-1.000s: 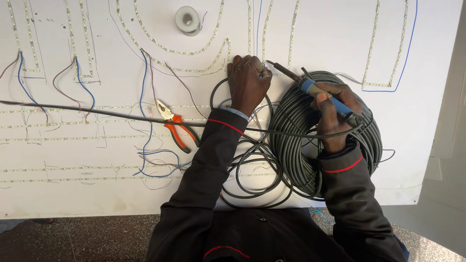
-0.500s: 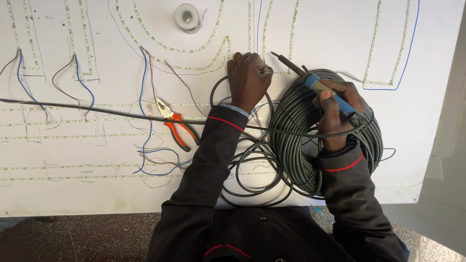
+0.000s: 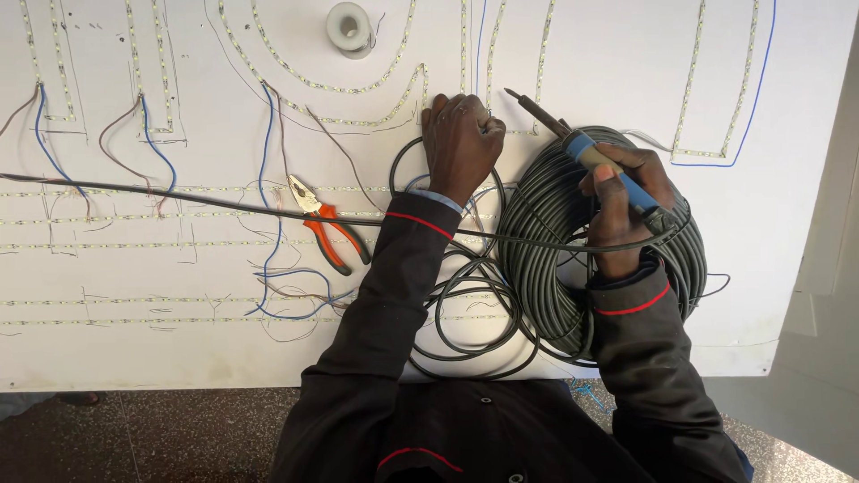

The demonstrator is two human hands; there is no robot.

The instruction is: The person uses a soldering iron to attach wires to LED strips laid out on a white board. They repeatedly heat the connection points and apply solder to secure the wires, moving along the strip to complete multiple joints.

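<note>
Two hands are at work, and your fingers tell most of it. Your right hand (image 3: pixel 626 201) has its fingers wrapped shut around the blue grip of a soldering iron (image 3: pixel 586 154), held like a pen, its dark tip aimed up and left toward the spot beside your left hand and hanging just short of it. Your left hand (image 3: pixel 461 143) lies knuckles up on the surface (image 3: pixel 608 54), fingers curled down and pressing at a strip (image 3: pixel 358 88) of small lights; whether they pinch a wire underneath I cannot tell.

As I judge it, the joint under your left fingers is the one in hand and not yet made, since the tip is off the strip. Much of the board looks laid out already: strips run in curves and straight rows, and blue and brown wires (image 3: pixel 152 143) tie several ends together at the left. The rows nearer you have loose wire ends lying about, so more joints seem left.

The iron looks slim, blue-handled, with a long metal shaft; its thin black cord trails across your left sleeve and far off to the left. Your right wrist rests on a big cable coil (image 3: pixel 546 241) of dark grey cable, with looser black loops beside it. Orange-handled pliers (image 3: pixel 327 228) lie left of your left forearm, and a solder spool (image 3: pixel 349 27) stands near the top edge.
</note>
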